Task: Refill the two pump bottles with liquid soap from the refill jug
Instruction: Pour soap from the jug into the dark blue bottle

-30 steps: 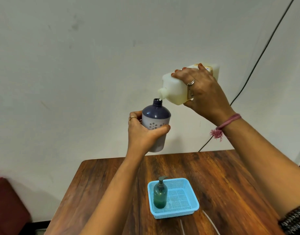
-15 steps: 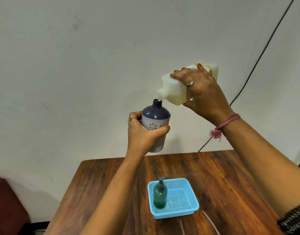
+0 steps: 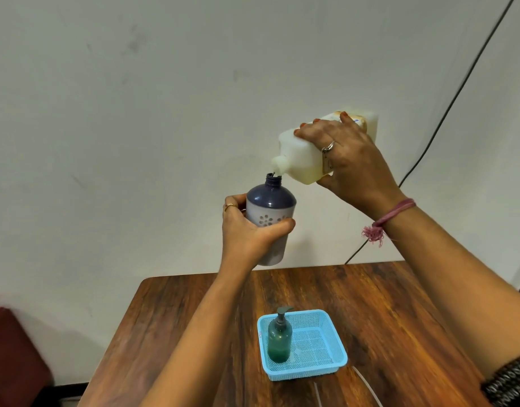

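My left hand [image 3: 247, 236] grips a purple and white bottle [image 3: 270, 207] with a flower print, held upright in the air above the table, its neck uncapped. My right hand [image 3: 349, 163] holds a pale yellowish refill jug [image 3: 300, 160] tilted down to the left, its spout right over the bottle's mouth. A thin stream of soap runs from spout to neck. A green pump bottle [image 3: 280, 336] with its pump on stands in the left part of a light blue mesh basket [image 3: 320, 345] on the table.
The wooden table [image 3: 385, 312] stands against a white wall. A black cable [image 3: 446, 110] runs down the wall at the right. White tubing [image 3: 367, 386] lies on the table near its front edge. A dark red seat [image 3: 9, 353] is at the lower left.
Both hands, the bottle and the jug have barely moved; the jug stays tilted over the bottle's mouth.
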The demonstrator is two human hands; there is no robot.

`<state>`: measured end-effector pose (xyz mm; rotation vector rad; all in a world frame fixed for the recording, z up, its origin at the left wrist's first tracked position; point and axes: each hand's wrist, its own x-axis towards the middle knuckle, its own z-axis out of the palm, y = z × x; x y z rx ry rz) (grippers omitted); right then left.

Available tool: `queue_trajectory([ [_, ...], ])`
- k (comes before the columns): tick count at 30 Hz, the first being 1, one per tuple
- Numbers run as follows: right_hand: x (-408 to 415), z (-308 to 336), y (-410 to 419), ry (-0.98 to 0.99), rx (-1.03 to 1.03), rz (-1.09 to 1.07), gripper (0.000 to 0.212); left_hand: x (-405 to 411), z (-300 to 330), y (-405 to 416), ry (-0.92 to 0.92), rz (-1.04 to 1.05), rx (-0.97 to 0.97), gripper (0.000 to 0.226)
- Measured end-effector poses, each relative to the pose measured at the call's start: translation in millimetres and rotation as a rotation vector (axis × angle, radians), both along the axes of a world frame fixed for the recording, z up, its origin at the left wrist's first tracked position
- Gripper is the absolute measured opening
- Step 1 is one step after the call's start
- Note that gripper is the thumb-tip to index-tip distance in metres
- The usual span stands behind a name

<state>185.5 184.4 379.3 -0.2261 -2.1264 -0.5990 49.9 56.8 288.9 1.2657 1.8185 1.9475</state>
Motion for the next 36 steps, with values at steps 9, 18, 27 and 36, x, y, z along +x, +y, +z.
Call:
queue_trajectory([
  [9, -2.6, -0.4, 2.1, 0.002, 0.001, -0.002, 0.066, -2.4, 0.1, 2.1, -0.008, 0.005, 0.002, 0.075],
  [18, -5.5, 1.1, 4.2, 0.001, 0.017, -0.006, 0.066, -5.6, -0.2, 4.2, -0.012, 0.007, 0.003, 0.074],
  [27, -6.0, 1.5, 3.8, 0.014, 0.034, 0.008, 0.062, -5.8, 0.0, 4.4, -0.007, 0.008, 0.002, 0.074],
  [36, -5.7, 2.2, 3.4, 0.005, 0.057, 0.006, 0.061, -5.7, -1.3, 3.6, -0.006, 0.007, 0.006, 0.075],
])
